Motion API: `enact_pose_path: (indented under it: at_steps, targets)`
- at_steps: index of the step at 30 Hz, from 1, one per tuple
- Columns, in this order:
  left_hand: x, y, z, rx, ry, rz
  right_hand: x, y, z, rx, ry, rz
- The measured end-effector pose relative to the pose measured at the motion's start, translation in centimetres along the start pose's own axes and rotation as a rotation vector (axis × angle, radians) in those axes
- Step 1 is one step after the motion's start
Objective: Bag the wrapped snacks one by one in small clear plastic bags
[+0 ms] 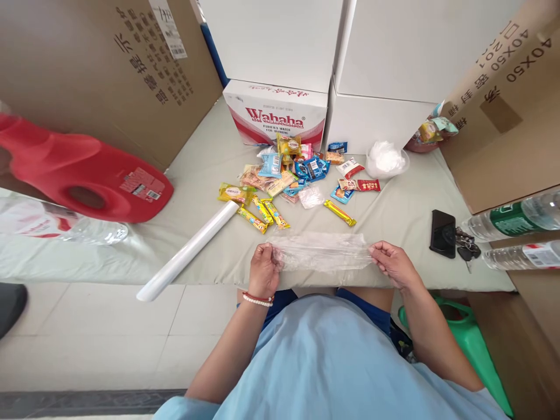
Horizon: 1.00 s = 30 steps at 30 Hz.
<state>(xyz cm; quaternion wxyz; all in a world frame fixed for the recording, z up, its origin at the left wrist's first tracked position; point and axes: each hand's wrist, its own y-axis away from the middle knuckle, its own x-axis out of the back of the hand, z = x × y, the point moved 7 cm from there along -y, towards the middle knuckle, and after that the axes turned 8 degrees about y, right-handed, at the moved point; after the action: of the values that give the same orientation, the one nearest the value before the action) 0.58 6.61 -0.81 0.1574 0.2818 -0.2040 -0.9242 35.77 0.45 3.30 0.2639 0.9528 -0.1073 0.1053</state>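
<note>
Head view: left hand (263, 269) and right hand (392, 263) each pinch an end of a thin clear plastic bag (322, 252), stretched above the grey bench (394, 216) edge. It looks light, limp and slippery; its edges seem the best hold.

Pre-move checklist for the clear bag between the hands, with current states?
1. Left hand grips one end of the clear plastic bag: ok.
2. Right hand grips the other end: ok.
3. Bag stretched flat between both hands, over the table edge: ok.
4. Bag mouth opened: cannot tell; the film looks crumpled.
5. Snack packets lie in a pile behind the bag, apart from it: ok.
6. Bag roll lies to the left, not touching the bag: ok.
</note>
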Motion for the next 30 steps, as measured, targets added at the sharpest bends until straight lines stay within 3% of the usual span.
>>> enact_pose_path:
  at_steps: [3,5,7,9,11,14,17,21,26,29,30]
  targets:
    - [0.2,-0.3,0.1,-0.076,-0.034,0.043,0.7,0.0,-0.5,0.049,0.042,0.020]
    - [0.2,-0.5,0.1,-0.101,-0.065,0.052,1.3,0.4,-2.4,0.245,0.167,0.135]
    - [0.2,-0.6,0.0,-0.113,-0.094,0.050,0.5,1.4,-4.5,0.515,0.384,0.160]
    - [0.1,-0.8,0.0,-0.119,-0.121,0.047,-2.2,2.4,-5.5,0.729,0.620,0.011]
    - [0.0,-1.0,0.1,-0.117,-0.145,0.041,-4.6,2.8,-5.1,0.815,0.791,-0.141]
    - [-0.2,-1.0,0.9,-0.112,-0.170,0.026,-6.1,2.0,-4.2,0.804,0.886,-0.145]
    - [0.2,-0.1,2.4,-0.183,-0.203,0.046,-6.5,1.5,-4.2,0.767,0.803,-0.096]
    - [1.3,3.6,4.4,-0.466,-0.463,0.179,-7.3,2.3,-5.2,0.657,0.583,-0.050]
    - [2.7,7.6,4.8,-0.535,-0.655,0.282,-8.5,3.1,-5.9,0.462,0.349,-0.023]
    - [4.6,11.0,8.2,-0.840,-0.706,0.466,-8.1,3.1,-6.5,0.390,0.241,0.014]
    - [5.0,12.1,9.2,-0.931,-0.723,0.469,-8.0,3.2,-6.7,0.380,0.215,0.030]
